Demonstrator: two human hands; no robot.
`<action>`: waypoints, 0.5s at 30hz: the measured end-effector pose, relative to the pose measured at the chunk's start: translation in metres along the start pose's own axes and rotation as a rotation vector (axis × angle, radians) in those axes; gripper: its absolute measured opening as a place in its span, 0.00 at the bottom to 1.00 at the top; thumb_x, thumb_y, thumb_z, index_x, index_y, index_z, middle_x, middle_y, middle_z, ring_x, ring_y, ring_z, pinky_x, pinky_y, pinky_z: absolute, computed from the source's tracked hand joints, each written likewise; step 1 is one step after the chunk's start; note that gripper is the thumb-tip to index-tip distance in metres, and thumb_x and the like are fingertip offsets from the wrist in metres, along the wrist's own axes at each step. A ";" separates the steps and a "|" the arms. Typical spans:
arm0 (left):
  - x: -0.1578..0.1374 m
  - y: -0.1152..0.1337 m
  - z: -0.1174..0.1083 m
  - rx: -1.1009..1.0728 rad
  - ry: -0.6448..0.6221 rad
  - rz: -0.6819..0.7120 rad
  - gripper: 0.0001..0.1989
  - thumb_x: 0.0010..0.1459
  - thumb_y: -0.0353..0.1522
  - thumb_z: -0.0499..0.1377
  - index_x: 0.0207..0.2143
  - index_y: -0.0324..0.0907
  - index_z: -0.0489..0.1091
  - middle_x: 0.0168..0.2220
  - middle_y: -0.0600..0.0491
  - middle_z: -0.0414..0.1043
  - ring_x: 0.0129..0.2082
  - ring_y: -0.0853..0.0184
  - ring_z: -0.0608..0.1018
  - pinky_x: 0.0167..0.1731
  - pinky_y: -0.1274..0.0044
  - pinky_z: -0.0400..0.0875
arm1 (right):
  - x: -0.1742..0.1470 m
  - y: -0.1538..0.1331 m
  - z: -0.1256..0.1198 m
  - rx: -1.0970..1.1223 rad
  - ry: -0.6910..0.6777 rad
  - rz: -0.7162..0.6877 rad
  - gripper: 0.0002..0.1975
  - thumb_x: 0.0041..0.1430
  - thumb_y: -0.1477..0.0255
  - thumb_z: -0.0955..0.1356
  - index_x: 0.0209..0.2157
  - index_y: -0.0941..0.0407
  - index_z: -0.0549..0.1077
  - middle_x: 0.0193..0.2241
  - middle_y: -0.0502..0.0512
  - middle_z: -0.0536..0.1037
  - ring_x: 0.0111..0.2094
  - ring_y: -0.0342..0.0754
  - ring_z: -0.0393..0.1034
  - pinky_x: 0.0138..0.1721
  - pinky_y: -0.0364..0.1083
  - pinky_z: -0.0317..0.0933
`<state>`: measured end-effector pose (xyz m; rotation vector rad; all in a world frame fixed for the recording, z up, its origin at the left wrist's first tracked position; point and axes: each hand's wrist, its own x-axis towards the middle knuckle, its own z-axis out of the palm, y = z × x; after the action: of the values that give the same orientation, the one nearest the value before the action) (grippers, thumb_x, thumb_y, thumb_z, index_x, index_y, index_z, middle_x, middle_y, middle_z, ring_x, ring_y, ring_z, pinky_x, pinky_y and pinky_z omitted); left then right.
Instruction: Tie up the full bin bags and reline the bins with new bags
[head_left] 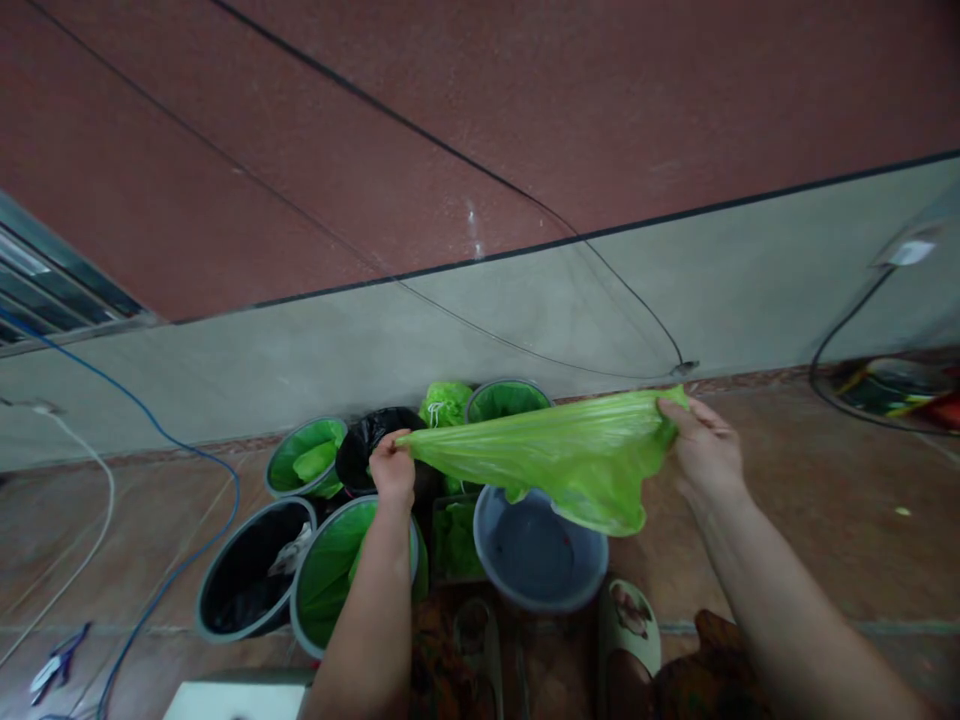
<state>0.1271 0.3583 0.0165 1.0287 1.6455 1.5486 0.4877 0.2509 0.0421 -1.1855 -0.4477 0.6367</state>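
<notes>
A bright green plastic bag (547, 445) is stretched out sideways between my two hands, its lower edge sagging on the right. My left hand (392, 468) is closed on the gathered left end. At the other end, my right hand (705, 445) pinches the bag's wider part. Directly below the bag, an uncovered grey-blue bin (540, 570) stands by my feet, with its far rim partly hidden behind the plastic. Left of that bin, a dark crate (459, 540) holds green plastic.
Left of me stand a green-lined bin (301, 620), a black-lined bin (255, 510) and another green-lined bin (274, 460). Behind are a black bag (375, 430) and a tied green bag (446, 400). A blue cable (176, 575) and purple-handled pliers (64, 660) lie on the floor.
</notes>
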 end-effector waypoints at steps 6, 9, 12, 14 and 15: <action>-0.047 0.034 0.019 0.249 -0.026 0.552 0.26 0.47 0.25 0.60 0.51 0.42 0.70 0.52 0.44 0.71 0.56 0.56 0.71 0.60 0.64 0.60 | -0.022 0.001 0.020 -0.036 -0.004 -0.125 0.12 0.41 0.68 0.76 0.31 0.53 0.79 0.27 0.48 0.79 0.25 0.43 0.70 0.30 0.44 0.67; -0.097 0.052 0.042 0.190 -0.438 0.723 0.24 0.57 0.32 0.60 0.56 0.43 0.67 0.56 0.45 0.70 0.58 0.58 0.69 0.61 0.65 0.60 | -0.041 0.008 0.031 -0.241 -0.168 -0.210 0.09 0.46 0.66 0.74 0.32 0.53 0.80 0.29 0.50 0.81 0.28 0.46 0.72 0.32 0.45 0.68; -0.132 0.059 0.062 0.152 -0.676 0.686 0.21 0.59 0.36 0.61 0.55 0.43 0.69 0.53 0.45 0.73 0.54 0.59 0.74 0.57 0.66 0.65 | -0.063 0.013 0.039 -0.404 -0.379 -0.329 0.07 0.51 0.70 0.70 0.33 0.53 0.80 0.32 0.51 0.82 0.33 0.48 0.75 0.37 0.46 0.68; -0.141 0.059 0.068 0.147 -0.735 0.621 0.17 0.59 0.37 0.62 0.50 0.43 0.73 0.47 0.46 0.78 0.48 0.60 0.77 0.54 0.67 0.68 | -0.074 0.014 0.043 -0.515 -0.505 -0.417 0.10 0.53 0.73 0.67 0.35 0.52 0.80 0.35 0.52 0.82 0.36 0.48 0.76 0.41 0.46 0.68; -0.141 0.059 0.069 0.149 -0.744 0.593 0.14 0.59 0.37 0.62 0.46 0.43 0.75 0.44 0.47 0.79 0.46 0.61 0.78 0.53 0.67 0.68 | -0.078 0.015 0.045 -0.567 -0.556 -0.455 0.11 0.53 0.74 0.66 0.36 0.51 0.80 0.36 0.52 0.82 0.37 0.49 0.76 0.42 0.46 0.68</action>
<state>0.2616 0.2683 0.0607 2.0043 0.9770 1.1335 0.3978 0.2341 0.0431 -1.3605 -1.3966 0.4410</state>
